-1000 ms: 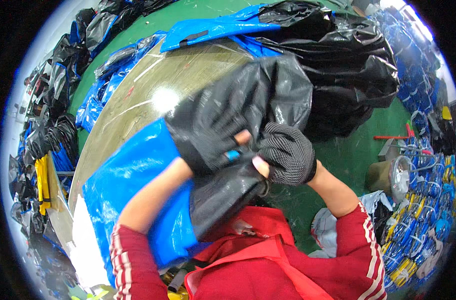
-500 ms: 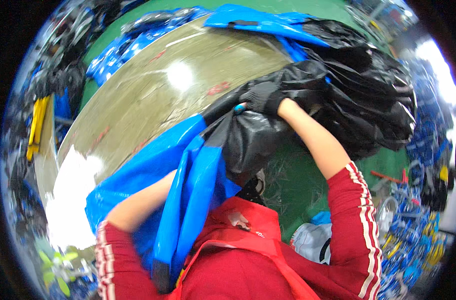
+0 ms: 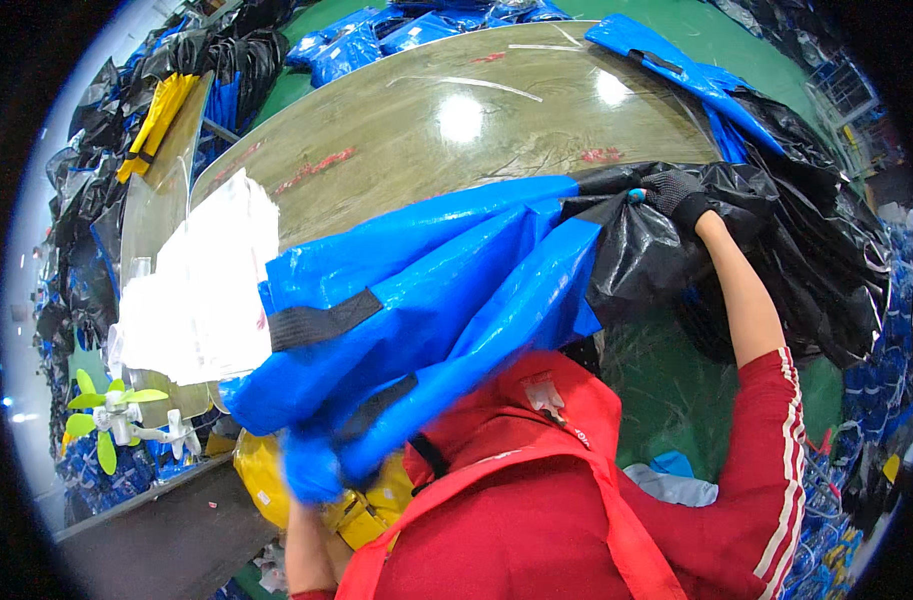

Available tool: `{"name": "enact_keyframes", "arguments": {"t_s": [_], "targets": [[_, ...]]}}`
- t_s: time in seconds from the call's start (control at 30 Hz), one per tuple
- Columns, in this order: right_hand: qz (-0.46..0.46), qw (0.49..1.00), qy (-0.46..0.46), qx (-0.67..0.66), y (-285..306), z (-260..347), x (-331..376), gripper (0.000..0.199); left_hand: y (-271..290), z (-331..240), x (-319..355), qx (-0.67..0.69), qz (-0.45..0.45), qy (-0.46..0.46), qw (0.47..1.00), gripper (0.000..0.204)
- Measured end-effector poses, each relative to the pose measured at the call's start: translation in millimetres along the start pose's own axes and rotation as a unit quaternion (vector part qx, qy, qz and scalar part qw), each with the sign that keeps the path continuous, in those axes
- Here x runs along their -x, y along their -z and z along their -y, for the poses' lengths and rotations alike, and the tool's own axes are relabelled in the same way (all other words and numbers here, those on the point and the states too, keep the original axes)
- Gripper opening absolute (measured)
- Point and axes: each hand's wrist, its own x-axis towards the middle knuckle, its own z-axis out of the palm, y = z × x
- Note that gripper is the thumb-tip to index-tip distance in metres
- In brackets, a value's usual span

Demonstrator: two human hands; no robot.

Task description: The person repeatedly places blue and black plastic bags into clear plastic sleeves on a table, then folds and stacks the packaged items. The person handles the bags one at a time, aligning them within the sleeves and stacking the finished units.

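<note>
A glossy blue-and-black coated sheet (image 3: 446, 270) lies in long folds across the near edge of the table, with black patches on its blue part. My right hand (image 3: 674, 195), in a black dotted glove with a light blue fingertip showing, is closed on the gathered black part. At the lower left my left forearm (image 3: 311, 550) rises to the sheet's blurred blue end. Blue material hides the left hand's fingers, so their grip does not show. More black sheeting (image 3: 806, 230) hangs over the table's right side, joined by a blue piece (image 3: 676, 75).
The table (image 3: 376, 140) has a curved edge and red marks. White sheets (image 3: 201, 280) lie at its left. A small fan with green blades (image 3: 111, 410) stands beyond a dark ledge (image 3: 166, 530). Yellow material (image 3: 261, 475) sits below the blue end. Blue packets (image 3: 351, 55) lie beyond the table.
My left arm has dropped from over the table to low beside my body. The blue part now stretches wider toward the left. My right hand keeps its hold; the view has shifted.
</note>
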Motion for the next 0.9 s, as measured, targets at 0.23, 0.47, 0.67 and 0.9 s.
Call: {"name": "enact_keyframes", "arguments": {"t_s": [0.23, 0.47, 0.67, 0.9], "targets": [[-0.002, 0.997, -0.082, 0.002, -1, -7, 16, 0.047, -32, -19, -101, -0.123, -0.044, -0.091, 0.987, 0.045], [-0.023, 0.998, -0.046, 0.039, -10, 5, 14, 0.051, -124, -121, -58, -0.446, -0.251, -0.431, 0.744, 0.058], [-0.024, 0.999, -0.036, 0.023, -9, 3, 20, 0.055, -220, -134, -101, -0.537, 0.204, -0.454, 0.681, 0.054], [-0.034, 0.995, -0.059, 0.074, -5, 19, 17, 0.048, -308, -236, -31, -0.445, 0.147, -0.526, 0.71, 0.059]]}}
